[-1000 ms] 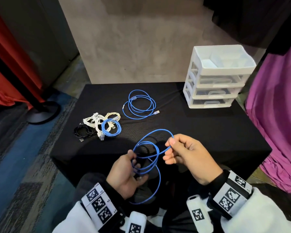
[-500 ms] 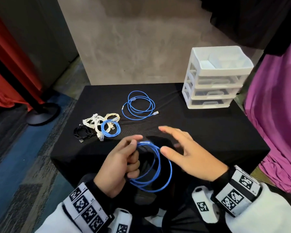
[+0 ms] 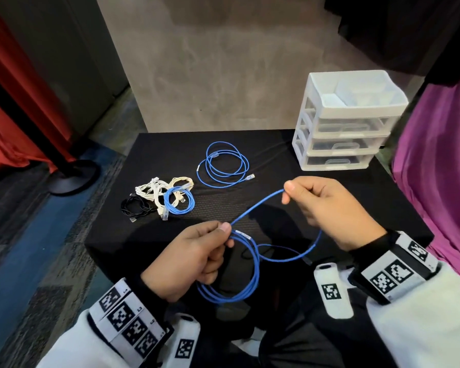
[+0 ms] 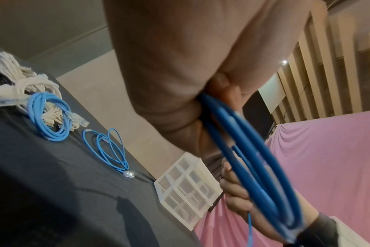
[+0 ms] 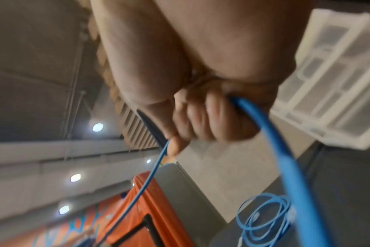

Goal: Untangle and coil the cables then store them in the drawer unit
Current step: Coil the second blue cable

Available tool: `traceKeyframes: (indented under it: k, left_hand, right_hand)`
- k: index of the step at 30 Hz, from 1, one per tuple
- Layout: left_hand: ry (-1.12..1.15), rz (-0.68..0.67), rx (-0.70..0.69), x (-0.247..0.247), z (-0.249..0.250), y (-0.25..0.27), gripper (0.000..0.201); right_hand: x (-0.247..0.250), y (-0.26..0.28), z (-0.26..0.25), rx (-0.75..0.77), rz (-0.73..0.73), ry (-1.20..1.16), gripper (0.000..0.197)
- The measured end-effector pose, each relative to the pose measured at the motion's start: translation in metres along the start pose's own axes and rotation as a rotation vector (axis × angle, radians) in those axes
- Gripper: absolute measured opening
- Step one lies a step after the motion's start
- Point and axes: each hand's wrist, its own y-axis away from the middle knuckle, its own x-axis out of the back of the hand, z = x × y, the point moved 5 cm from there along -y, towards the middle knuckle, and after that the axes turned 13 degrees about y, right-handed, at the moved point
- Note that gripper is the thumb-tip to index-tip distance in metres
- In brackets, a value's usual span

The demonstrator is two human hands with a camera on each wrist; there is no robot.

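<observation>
Left hand [image 3: 194, 258] gripping gathered loops of blue cable [image 3: 252, 264] above near edge of black table [image 3: 316, 197], right hand [image 3: 327, 205] pinching its free run, hands apart, drawer unit [image 3: 348, 123] at far right corner

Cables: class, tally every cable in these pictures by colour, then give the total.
Blue: 3, held cable, loose coil, small coil.
White cables: 2, as far as the tangle shows.
Black cable: 1.
Total: 6.

Blue cable [image 3: 252, 264] half-coiled, held midair; others lie on table; drawer unit [image 3: 348, 123] far-right.
</observation>
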Motion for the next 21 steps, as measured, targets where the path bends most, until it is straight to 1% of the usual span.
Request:
traceKeyframes:
  k: [2, 3, 4, 5, 6, 7, 8, 9, 11, 12, 14, 16, 18, 21]
  left_hand:
    - [0.011, 0.01, -0.015, 0.0, 0.0, -0.001, 0.029]
    - [0.011, 0.006, -0.021, -0.001, -0.001, -0.002, 0.029]
    - [0.002, -0.004, -0.028, -0.003, -0.002, -0.002, 0.029]
    - [-0.009, -0.012, -0.033, -0.005, -0.003, -0.003, 0.029]
    - [-0.018, -0.021, -0.037, -0.009, -0.005, -0.003, 0.029]
    - [-0.024, -0.031, -0.047, -0.012, -0.006, -0.004, 0.029]
    - [-0.024, -0.042, -0.064, -0.015, -0.006, -0.005, 0.029]
    - [-0.012, -0.05, -0.084, -0.018, -0.006, -0.005, 0.029]
    - [0.065, -0.054, -0.109, -0.021, -0.006, -0.006, 0.029]
    - [0.101, -0.066, -0.108, -0.02, -0.006, -0.007, 0.033]
    - [0.106, -0.092, -0.078, -0.016, -0.009, -0.009, 0.041]
    - [0.092, -0.119, -0.045, -0.013, -0.011, -0.007, 0.041]
    - [0.065, -0.098, -0.098, -0.01, -0.008, -0.007, 0.036]
    - [0.037, 0.005, -0.243, -0.005, 0.002, -0.009, 0.032]
  right_hand:
    - [-0.002, 0.006, -0.003, 0.039, -0.075, 0.119, 0.027]
    - [-0.006, 0.01, -0.008, 0.057, -0.111, 0.118, 0.019]
    - [-0.014, 0.015, -0.012, 0.062, -0.162, 0.063, 0.01]
    - [-0.023, 0.02, -0.015, 0.062, -0.233, -0.003, 0.01]
    - [-0.033, 0.026, -0.016, 0.077, -0.319, -0.048, 0.018]
    - [-0.043, 0.03, -0.018, 0.102, -0.398, -0.037, 0.021]
    - [-0.05, 0.034, -0.019, 0.132, -0.435, 0.005, 0.018]
    - [-0.055, 0.036, -0.022, 0.151, -0.443, 0.013, 0.014]
    - [-0.055, 0.033, -0.021, 0.124, -0.384, -0.03, 0.017]
    - [-0.053, 0.031, -0.019, 0.114, -0.346, -0.046, 0.018]
    - [-0.051, 0.029, -0.018, 0.124, -0.302, -0.049, 0.019]
    - [-0.051, 0.029, -0.018, 0.131, -0.296, -0.052, 0.018]
    - [-0.053, 0.031, -0.017, 0.097, -0.307, -0.106, 0.015]
    - [-0.052, 0.029, -0.01, 0.048, -0.342, -0.103, 0.016]
